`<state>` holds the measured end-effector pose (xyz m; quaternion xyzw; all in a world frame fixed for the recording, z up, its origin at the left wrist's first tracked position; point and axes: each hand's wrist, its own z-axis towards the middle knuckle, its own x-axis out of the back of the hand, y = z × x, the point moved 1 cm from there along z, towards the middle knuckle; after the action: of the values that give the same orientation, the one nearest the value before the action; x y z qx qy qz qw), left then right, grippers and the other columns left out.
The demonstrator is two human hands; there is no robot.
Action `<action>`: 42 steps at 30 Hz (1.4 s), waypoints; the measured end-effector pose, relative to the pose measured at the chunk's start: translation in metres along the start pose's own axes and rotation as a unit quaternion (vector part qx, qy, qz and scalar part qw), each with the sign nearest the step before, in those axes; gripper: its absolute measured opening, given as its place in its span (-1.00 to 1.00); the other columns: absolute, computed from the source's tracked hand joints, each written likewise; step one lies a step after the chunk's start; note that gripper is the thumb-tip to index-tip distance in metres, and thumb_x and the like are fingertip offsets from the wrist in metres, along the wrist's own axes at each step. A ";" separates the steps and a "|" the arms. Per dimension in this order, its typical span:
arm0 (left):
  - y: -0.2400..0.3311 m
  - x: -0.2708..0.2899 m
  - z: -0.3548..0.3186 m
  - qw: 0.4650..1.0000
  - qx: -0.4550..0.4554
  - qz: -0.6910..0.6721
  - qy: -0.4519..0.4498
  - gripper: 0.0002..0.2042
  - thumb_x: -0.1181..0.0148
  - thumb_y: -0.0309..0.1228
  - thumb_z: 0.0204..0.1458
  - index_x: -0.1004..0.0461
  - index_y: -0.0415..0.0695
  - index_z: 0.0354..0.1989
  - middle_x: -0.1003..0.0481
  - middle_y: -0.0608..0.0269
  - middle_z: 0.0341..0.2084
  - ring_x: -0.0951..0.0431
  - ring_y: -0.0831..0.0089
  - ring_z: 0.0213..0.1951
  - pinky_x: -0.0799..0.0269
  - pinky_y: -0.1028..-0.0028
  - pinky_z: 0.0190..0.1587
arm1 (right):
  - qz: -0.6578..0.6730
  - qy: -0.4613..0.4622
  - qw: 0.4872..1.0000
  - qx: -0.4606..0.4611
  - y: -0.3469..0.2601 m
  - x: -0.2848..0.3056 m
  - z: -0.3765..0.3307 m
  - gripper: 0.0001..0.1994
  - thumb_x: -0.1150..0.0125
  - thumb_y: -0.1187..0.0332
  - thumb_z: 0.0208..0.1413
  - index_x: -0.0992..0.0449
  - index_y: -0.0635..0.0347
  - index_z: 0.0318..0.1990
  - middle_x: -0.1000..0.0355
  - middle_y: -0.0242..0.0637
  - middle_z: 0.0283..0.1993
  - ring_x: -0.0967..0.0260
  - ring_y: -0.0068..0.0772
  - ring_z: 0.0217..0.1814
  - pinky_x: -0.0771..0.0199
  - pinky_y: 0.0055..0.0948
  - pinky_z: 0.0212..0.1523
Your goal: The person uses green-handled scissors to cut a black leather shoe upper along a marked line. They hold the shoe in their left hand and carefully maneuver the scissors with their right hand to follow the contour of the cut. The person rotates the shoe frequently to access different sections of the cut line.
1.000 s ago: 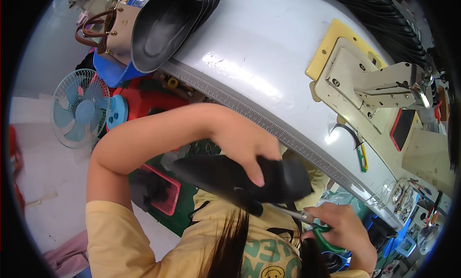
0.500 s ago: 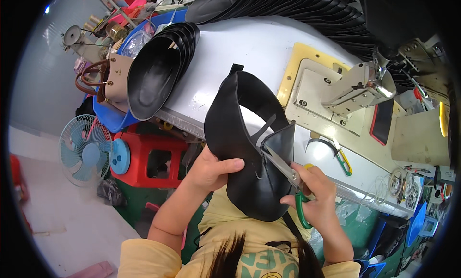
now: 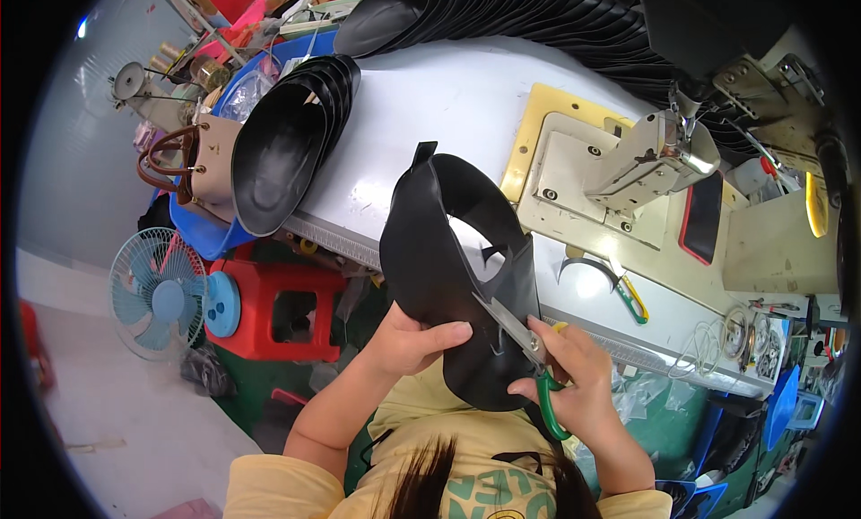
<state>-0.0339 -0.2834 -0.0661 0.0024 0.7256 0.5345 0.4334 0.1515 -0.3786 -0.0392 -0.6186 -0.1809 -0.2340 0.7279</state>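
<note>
My left hand (image 3: 408, 341) grips a curved black leather-like panel (image 3: 417, 268), thumb on its outer face and fingers behind. The panel is bent into an open loop, with a small tab standing up at its far end. My right hand (image 3: 581, 375) holds scissors (image 3: 544, 402) with green handles. Their metal blades lie against the panel near its inner edge, pointing up and left; I cannot tell whether they are cutting. A small dark scrap or flap (image 3: 491, 252) shows inside the loop.
Nested black pieces (image 3: 282, 151) stand at the table's left, and a long row of them (image 3: 511, 17) runs along the back. A sewing machine (image 3: 619, 178) is at right, with yellow-and-green snips (image 3: 633, 296) before it. A red stool (image 3: 278, 308) and fan (image 3: 166, 295) stand left.
The scissors have shifted slightly left and down, with their blades now lying over the panel's face. The thin strip inside the loop looks shorter. The whole view has moved a little.
</note>
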 end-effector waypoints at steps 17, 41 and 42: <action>0.013 -0.030 0.001 0.987 -0.087 0.135 0.007 -0.72 -0.07 -0.54 -0.05 -0.32 -0.26 -0.12 -0.40 0.23 -0.23 -0.37 0.45 -0.15 -0.27 0.46 -0.05 | 0.028 0.043 0.999 0.015 -0.009 0.006 -0.008 -0.29 -0.47 0.19 -0.46 -0.38 0.23 -0.01 -0.23 -0.34 -0.50 -0.16 -0.45 -0.55 -0.20 -0.53 -0.56; 0.009 -0.038 -0.005 0.988 -0.036 0.128 -0.078 -0.71 -0.06 -0.57 -0.04 -0.35 -0.28 -0.08 -0.41 0.24 -0.18 -0.38 0.49 -0.15 -0.30 0.48 -0.07 | 0.034 0.067 0.997 0.009 -0.025 0.003 -0.016 -0.25 -0.46 0.14 -0.47 -0.36 0.35 -0.03 -0.22 -0.29 -0.51 -0.19 -0.44 -0.56 -0.21 -0.54 -0.60; 0.009 -0.038 -0.005 0.989 -0.036 0.122 -0.074 -0.71 -0.06 -0.57 -0.03 -0.35 -0.28 -0.08 -0.41 0.25 -0.18 -0.38 0.50 -0.15 -0.30 0.49 -0.07 | 0.032 0.076 0.996 0.025 -0.024 0.002 -0.014 -0.25 -0.46 0.14 -0.47 -0.36 0.36 -0.03 -0.22 -0.28 -0.50 -0.19 -0.44 -0.56 -0.22 -0.54 -0.60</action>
<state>-0.0176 -0.3010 -0.0347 0.1151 0.6660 0.6077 0.4171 0.1391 -0.3954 -0.0203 -0.5863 -0.1105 -0.2520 0.7619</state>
